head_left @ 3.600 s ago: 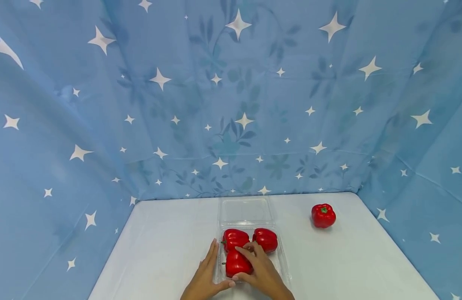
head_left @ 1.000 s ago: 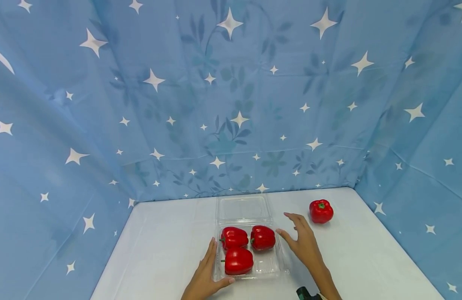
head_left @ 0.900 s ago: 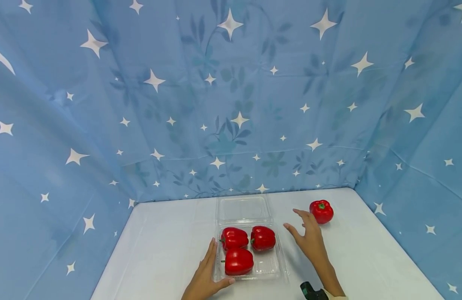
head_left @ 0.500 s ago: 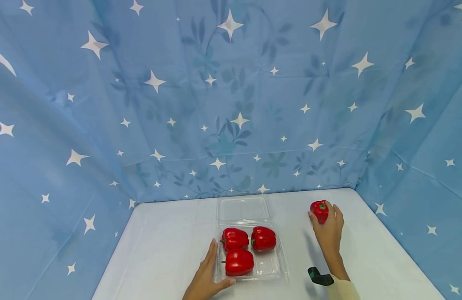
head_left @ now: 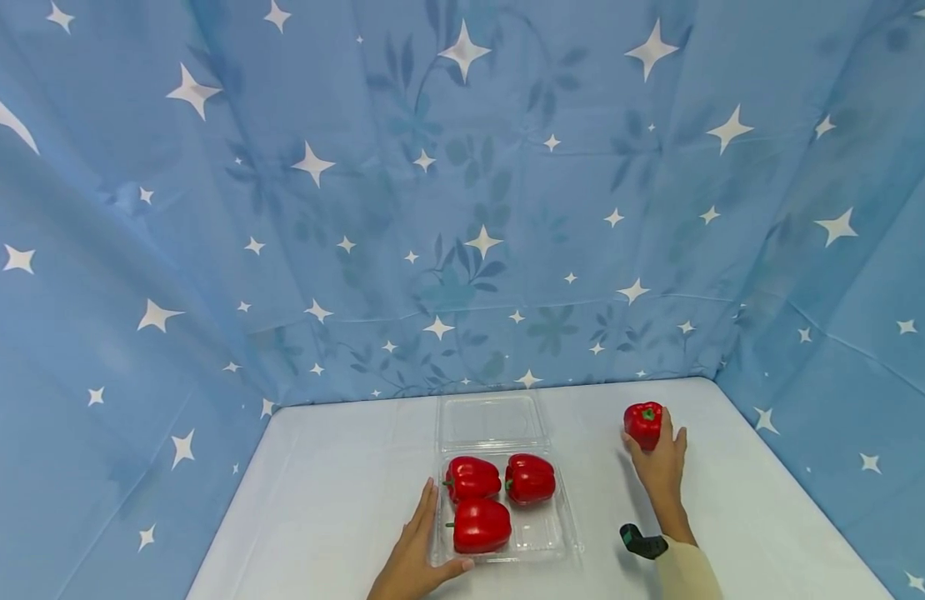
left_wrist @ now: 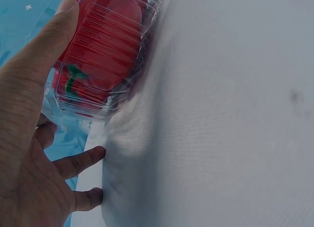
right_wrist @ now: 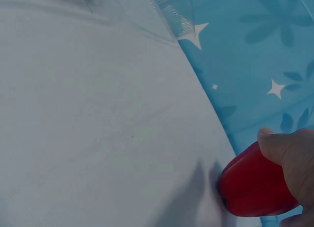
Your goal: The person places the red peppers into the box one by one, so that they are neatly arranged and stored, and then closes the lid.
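A clear plastic clamshell container (head_left: 533, 542) stands in front of me with its lid (head_left: 491, 421) laid back behind it. Inside lie three red bell peppers: one back left (head_left: 472, 479), one back right (head_left: 530, 479), one front left (head_left: 482, 526). My left hand (head_left: 413, 554) rests against the container's left side, fingers straight, thumb by its front edge. In the left wrist view the thumb touches the ribbed wall. Over at the table's far right, my right hand (head_left: 661, 467) grips a fourth red bell pepper (head_left: 642, 425) between thumb and fingers. Its green stem faces up.
The white table (head_left: 342, 483) carries the container near its middle. Behind and at both sides hangs a blue curtain (head_left: 402, 208) with white stars and leaf prints. A black device (head_left: 642, 542) sits on my right wrist at the sleeve (head_left: 686, 571).
My right hand has left the front pepper in the container, moved right across the table and taken hold of the fourth bell pepper. My left hand has stayed beside the container.
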A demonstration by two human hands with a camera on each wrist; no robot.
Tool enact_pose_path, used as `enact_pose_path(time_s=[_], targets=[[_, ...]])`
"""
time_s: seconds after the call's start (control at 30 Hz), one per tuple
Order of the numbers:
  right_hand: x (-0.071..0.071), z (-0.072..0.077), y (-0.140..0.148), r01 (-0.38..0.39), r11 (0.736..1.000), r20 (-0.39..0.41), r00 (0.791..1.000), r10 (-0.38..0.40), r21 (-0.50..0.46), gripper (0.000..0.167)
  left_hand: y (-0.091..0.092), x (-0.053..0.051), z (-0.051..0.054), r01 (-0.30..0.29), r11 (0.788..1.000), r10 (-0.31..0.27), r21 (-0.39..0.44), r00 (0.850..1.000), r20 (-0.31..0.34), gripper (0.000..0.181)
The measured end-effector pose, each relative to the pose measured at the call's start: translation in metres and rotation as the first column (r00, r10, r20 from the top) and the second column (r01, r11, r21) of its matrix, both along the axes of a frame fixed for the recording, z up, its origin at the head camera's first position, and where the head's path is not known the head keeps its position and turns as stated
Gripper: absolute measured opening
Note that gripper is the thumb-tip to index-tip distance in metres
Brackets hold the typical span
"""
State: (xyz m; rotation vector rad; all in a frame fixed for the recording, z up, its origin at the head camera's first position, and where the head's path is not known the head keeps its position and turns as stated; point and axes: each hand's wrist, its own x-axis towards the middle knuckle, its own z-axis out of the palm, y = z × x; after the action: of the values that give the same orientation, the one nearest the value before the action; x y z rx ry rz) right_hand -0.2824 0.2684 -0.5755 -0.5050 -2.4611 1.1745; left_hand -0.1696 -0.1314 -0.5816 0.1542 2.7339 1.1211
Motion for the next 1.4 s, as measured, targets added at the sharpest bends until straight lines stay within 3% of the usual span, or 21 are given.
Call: enact_pose_path(time_s=[0.53,0.77,1.03,1.4], targets=[[-0.006,-0.011,0.004,0.101,0.989,-0.023,0.994,-0.104,-0.107,0.087,0.002,0.003,0.001,0.006,1.000,-0.006,0.004,1.000,0.017,0.121],[0.001,-0.008,0.007,0.139,0.961,-0.043,0.987,-0.154,-0.237,0.091,0.003,0.002,0.000,0.004,1.000,-0.004,0.003,1.000,0.010,0.121],[0.011,-0.003,0.006,0.056,0.953,-0.106,0.990,-0.091,-0.298,0.087,0.001,0.000,0.001,0.002,1.000,-0.002,0.009,1.000,0.006,0.120],[0.010,0.001,0.003,-0.072,0.942,-0.141,0.990,0.027,-0.327,0.087,0.000,0.001,0.002,0.005,1.000,-0.005,-0.007,1.000,0.004,0.122]])
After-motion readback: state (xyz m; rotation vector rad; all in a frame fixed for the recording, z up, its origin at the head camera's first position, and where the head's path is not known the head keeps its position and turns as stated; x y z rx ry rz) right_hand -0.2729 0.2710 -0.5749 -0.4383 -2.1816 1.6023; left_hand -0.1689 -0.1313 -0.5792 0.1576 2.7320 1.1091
